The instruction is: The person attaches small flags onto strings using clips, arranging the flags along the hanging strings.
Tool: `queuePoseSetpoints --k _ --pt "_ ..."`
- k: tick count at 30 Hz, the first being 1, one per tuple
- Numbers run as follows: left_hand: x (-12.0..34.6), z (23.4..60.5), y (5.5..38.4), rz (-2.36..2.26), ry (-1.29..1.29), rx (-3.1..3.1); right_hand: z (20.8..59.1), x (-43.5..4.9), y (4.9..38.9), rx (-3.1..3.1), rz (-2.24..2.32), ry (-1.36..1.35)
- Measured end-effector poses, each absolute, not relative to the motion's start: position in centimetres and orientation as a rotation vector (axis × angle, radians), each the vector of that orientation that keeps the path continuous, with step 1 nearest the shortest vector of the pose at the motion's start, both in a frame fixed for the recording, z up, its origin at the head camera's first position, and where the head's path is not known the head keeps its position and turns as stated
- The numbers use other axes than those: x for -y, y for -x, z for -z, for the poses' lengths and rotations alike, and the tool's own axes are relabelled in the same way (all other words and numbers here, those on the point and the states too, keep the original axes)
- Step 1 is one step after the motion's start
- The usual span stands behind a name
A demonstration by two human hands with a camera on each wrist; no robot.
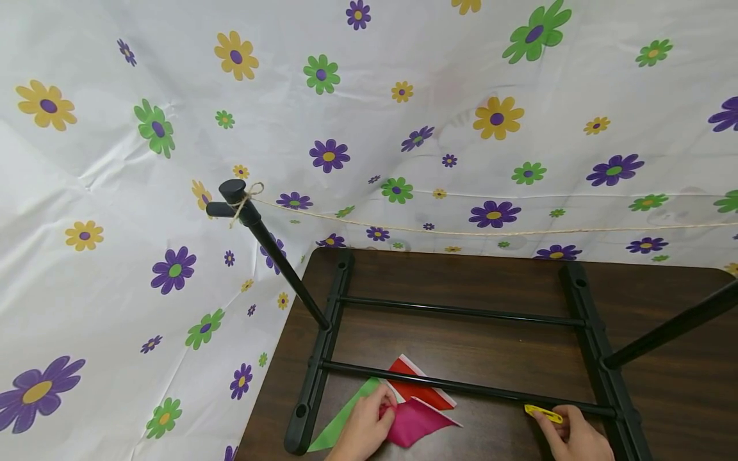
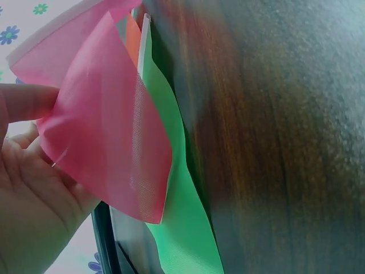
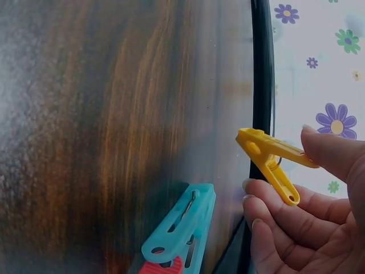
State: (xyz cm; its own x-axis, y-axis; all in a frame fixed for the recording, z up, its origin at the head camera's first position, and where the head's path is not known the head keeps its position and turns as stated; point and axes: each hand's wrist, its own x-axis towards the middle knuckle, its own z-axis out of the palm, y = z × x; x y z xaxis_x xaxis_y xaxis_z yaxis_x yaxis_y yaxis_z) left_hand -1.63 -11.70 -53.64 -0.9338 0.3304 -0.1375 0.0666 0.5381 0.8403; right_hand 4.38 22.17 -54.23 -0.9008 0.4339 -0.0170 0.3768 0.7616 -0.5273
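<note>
Pinching pink cloth [image 1: 418, 422] is the left hand [image 1: 363, 424]; a yellow clip [image 1: 542, 412], the right hand [image 1: 578, 435]. Right-wrist view alone is showing a blue clip [image 3: 183, 220].

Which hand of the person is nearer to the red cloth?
Left. The left hand pinches the pink cloth just beside the red cloth; the right hand holds a yellow clip farther away, to the right of it.

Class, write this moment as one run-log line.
left hand: pinches pink cloth | right hand: holds yellow clip | twine: tied to black post
</note>
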Motion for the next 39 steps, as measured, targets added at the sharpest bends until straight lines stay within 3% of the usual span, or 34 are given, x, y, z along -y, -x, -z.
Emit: queuePoseSetpoints --k 39 --pt "11.5 52.3 1.9 -1.908 0.008 -2.075 53.9 -22.2 -4.4 2.762 -0.774 0.63"
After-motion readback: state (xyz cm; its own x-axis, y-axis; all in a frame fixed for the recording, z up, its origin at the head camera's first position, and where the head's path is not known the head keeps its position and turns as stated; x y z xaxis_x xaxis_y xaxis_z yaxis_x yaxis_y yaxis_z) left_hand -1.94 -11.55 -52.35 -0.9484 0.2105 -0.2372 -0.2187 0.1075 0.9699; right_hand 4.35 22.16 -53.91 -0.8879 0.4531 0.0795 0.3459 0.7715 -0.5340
